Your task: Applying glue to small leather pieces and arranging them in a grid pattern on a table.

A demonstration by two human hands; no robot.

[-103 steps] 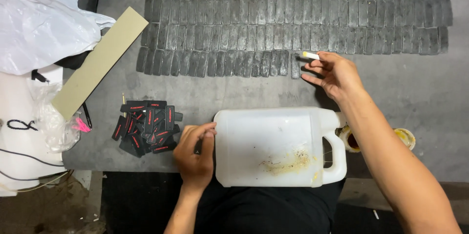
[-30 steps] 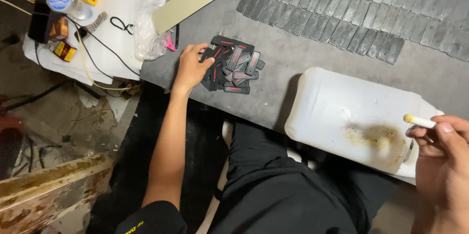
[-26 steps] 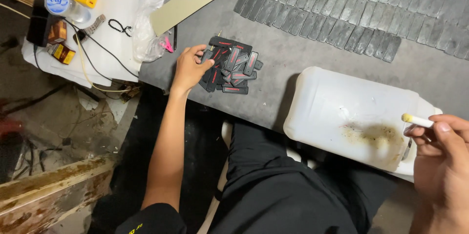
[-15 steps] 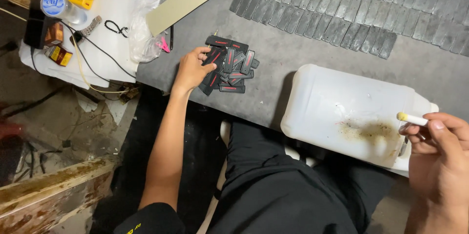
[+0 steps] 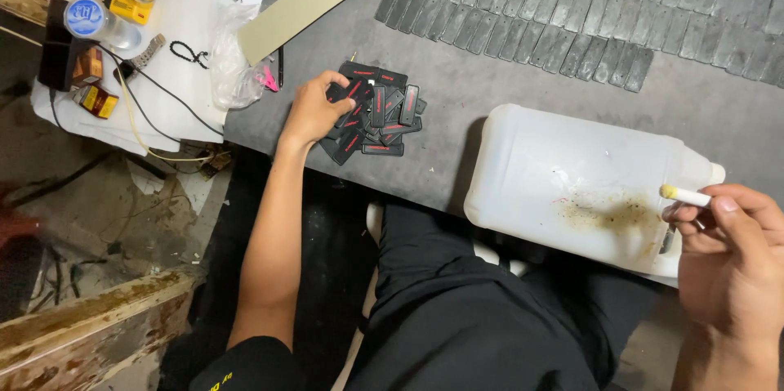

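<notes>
My left hand (image 5: 314,107) rests on a heap of small black rectangular pieces with red marks (image 5: 377,113) near the dark table's front edge; its fingers curl over the left side of the heap. My right hand (image 5: 729,256) sits low at the right and pinches a thin white stick with a yellowish tip (image 5: 684,194). The stick's tip hovers over a white plastic jug (image 5: 572,178) that lies on its side with brown stains on its flank. Rows of dark grey flat pieces (image 5: 588,7) cover the far part of the table (image 5: 457,80).
A long beige strip (image 5: 327,0) lies diagonally at the table's left end. Beside it a white surface (image 5: 175,72) holds a bottle, small boxes, cables and a crumpled clear bag. Below are my dark trousers (image 5: 474,301), a dirty floor and a worn wooden beam (image 5: 90,334).
Since 3.4 s ago the view swung left and my right hand left the grey rows. Over the last second my left hand settled on the black heap; my right hand keeps the stick.
</notes>
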